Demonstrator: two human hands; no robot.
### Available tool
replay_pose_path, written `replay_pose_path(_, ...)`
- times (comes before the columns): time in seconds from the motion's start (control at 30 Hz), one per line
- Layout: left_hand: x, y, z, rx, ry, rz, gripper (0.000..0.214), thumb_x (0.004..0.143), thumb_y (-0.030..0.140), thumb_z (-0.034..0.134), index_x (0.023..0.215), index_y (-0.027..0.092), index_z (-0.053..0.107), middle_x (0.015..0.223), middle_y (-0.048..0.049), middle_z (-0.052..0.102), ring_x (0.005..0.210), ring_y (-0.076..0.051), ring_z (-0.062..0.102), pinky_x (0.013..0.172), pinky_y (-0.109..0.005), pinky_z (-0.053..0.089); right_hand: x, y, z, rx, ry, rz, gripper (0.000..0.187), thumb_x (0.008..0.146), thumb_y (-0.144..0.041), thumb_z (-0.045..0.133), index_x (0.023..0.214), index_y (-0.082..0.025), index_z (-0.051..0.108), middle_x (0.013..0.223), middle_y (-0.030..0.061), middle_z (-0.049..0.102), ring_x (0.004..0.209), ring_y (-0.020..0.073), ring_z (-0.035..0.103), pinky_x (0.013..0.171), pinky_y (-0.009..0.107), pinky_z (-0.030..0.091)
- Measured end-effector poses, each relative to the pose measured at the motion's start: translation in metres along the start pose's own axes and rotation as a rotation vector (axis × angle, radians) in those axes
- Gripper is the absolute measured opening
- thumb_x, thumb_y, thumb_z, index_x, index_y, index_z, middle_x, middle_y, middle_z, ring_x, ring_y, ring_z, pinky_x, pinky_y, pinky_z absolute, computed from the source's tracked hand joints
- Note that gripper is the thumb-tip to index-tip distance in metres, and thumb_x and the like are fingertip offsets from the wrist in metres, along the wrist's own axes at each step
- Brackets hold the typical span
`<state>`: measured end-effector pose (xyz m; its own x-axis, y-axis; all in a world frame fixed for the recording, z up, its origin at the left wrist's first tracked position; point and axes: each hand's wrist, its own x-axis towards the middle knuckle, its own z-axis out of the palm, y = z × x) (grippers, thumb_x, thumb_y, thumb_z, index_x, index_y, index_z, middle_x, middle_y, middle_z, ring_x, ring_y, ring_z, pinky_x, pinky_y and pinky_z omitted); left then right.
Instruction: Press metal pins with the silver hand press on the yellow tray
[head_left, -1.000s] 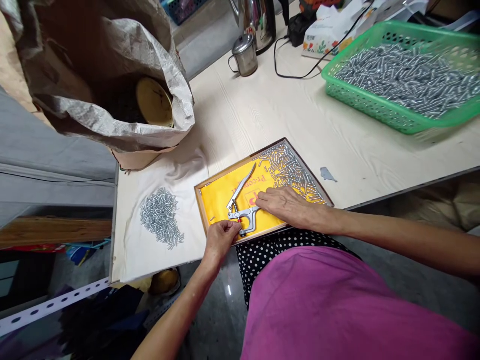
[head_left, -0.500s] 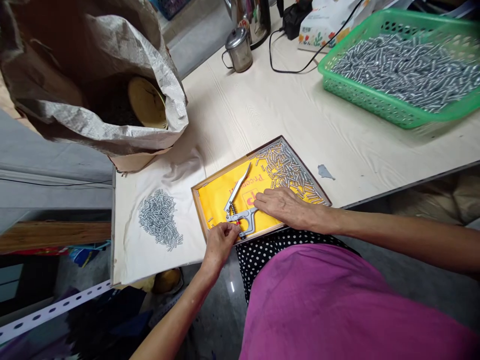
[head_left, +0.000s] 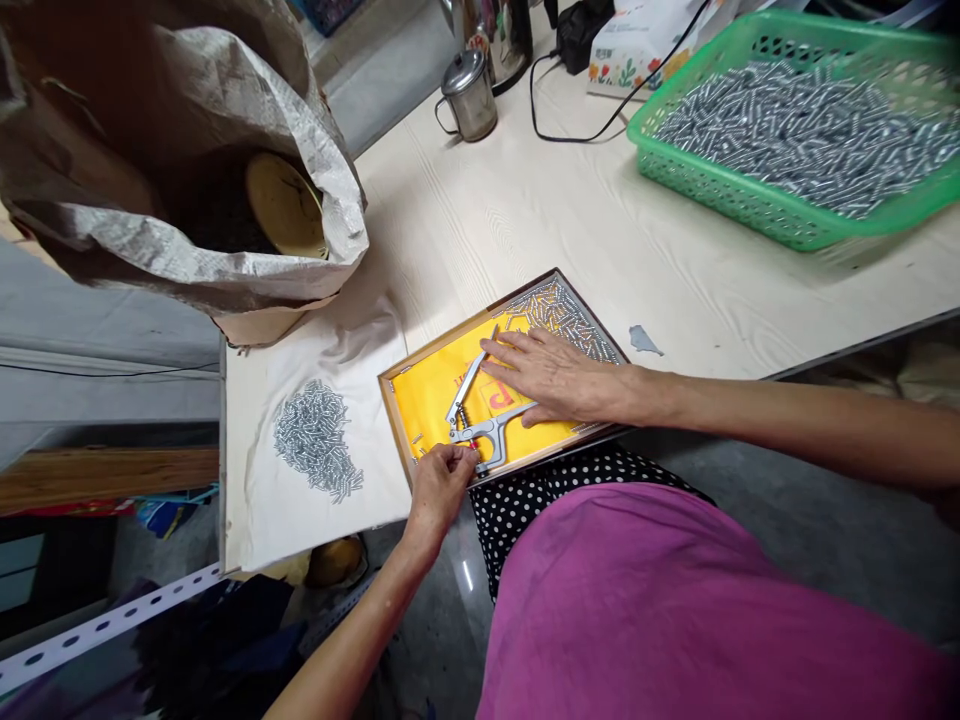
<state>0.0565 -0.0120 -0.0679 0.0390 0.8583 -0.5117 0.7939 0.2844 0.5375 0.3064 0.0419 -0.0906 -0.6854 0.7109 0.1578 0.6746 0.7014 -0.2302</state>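
Observation:
A grey hand press, like snap pliers (head_left: 491,432), lies in a shallow tray (head_left: 437,344) with a yellow bottom, its handles spread. My left hand (head_left: 439,492) is closed in a pinch at the jaw end of the pliers, beside a small red part; what the fingertips hold is hidden. Over the handles lies my right hand (head_left: 559,378), its fingers stretched out and apart, nearest the upper handle. Small metal pins (head_left: 562,312) are heaped in the tray's far right corner, partly behind that hand. A few more lie along the tray's left side.
Left of the tray, a pile of small metal pieces (head_left: 315,438) rests on white cloth. A large open sack (head_left: 341,215) stands behind it, with a yellow bowl (head_left: 287,207) inside. Further back are a metal cup (head_left: 470,100) and a green basket (head_left: 720,208) full of metal pins.
My right hand has moved up over the pliers' handles, its fingers opening out from their bent pose at the lower handle. My left hand stays at the jaw. The view has shifted slightly.

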Motion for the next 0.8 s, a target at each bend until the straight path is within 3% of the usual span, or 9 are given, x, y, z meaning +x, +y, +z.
replay_pose_path(0.1, 0.000, -0.001, 0.000, 0.005, 0.010, 0.000, 0.040, 0.076, 0.053, 0.055, 0.061, 0.017, 0.062, 0.061, -0.0018, 0.058, 0.060, -0.014, 0.049, 0.055, -0.024, 0.035, 0.012, 0.011, -0.001, -0.052, -0.044, -0.050, 0.087, 0.075, -0.057, 0.078, 0.141, -0.010, 0.045, 0.147, 0.0207, 0.046, 0.138, 0.0413, 0.035, 0.107, 0.054, 0.037)
replay_pose_path(0.2, 0.000, -0.002, 0.001, -0.006, 0.019, -0.006, 0.042, 0.076, 0.055, 0.055, 0.062, 0.016, 0.063, 0.062, -0.0024, 0.058, 0.060, -0.014, 0.050, 0.055, -0.024, 0.035, 0.019, 0.018, 0.004, -0.054, -0.084, -0.073, 0.090, 0.071, -0.061, 0.077, 0.139, -0.011, 0.048, 0.142, 0.0197, 0.051, 0.135, 0.0414, 0.038, 0.109, 0.055, 0.035)
replay_pose_path(0.4, 0.001, -0.007, 0.004, -0.052, 0.022, -0.009, 0.043, 0.075, 0.055, 0.055, 0.063, 0.015, 0.065, 0.058, -0.0013, 0.056, 0.058, -0.014, 0.049, 0.053, -0.023, 0.035, 0.024, 0.029, 0.007, -0.022, -0.121, -0.098, 0.097, 0.072, -0.069, 0.070, 0.144, -0.010, 0.044, 0.145, 0.0203, 0.048, 0.135, 0.0433, 0.036, 0.106, 0.056, 0.035)
replay_pose_path(0.5, 0.002, -0.007, 0.004, -0.030, 0.038, -0.007, 0.042, 0.076, 0.054, 0.056, 0.064, 0.015, 0.066, 0.058, -0.0015, 0.058, 0.058, -0.014, 0.050, 0.053, -0.024, 0.034, 0.026, 0.027, 0.004, -0.007, -0.155, -0.085, 0.091, 0.072, -0.065, 0.073, 0.139, -0.010, 0.048, 0.137, 0.0190, 0.054, 0.125, 0.0398, 0.045, 0.103, 0.055, 0.036)
replay_pose_path(0.63, -0.004, -0.004, 0.002, 0.029, 0.054, 0.026, 0.038, 0.082, 0.048, 0.057, 0.066, 0.015, 0.067, 0.060, -0.0022, 0.061, 0.059, -0.016, 0.054, 0.056, -0.026, 0.039, 0.022, 0.018, 0.000, -0.005, -0.106, -0.062, 0.076, 0.074, -0.057, 0.075, 0.129, -0.010, 0.054, 0.121, 0.0147, 0.061, 0.111, 0.0333, 0.049, 0.097, 0.049, 0.036)
replay_pose_path(0.73, -0.012, 0.003, 0.004, 0.133, 0.195, 0.201, 0.029, 0.088, 0.038, 0.058, 0.074, 0.016, 0.068, 0.074, -0.0050, 0.065, 0.071, -0.019, 0.061, 0.067, -0.030, 0.048, 0.017, 0.009, -0.001, -0.016, -0.111, -0.058, 0.054, 0.079, -0.049, 0.074, 0.116, -0.012, 0.060, 0.113, 0.0122, 0.062, 0.105, 0.0294, 0.049, 0.093, 0.044, 0.034)
replay_pose_path(0.8, -0.012, 0.011, 0.008, 0.228, 0.302, 0.374, 0.020, 0.091, 0.033, 0.060, 0.091, 0.017, 0.070, 0.091, -0.0078, 0.067, 0.086, -0.022, 0.064, 0.079, -0.034, 0.052, 0.015, 0.003, -0.002, -0.026, -0.122, -0.051, 0.044, 0.082, -0.043, 0.074, 0.111, -0.012, 0.062, 0.111, 0.0125, 0.062, 0.103, 0.0284, 0.049, 0.091, 0.042, 0.034)
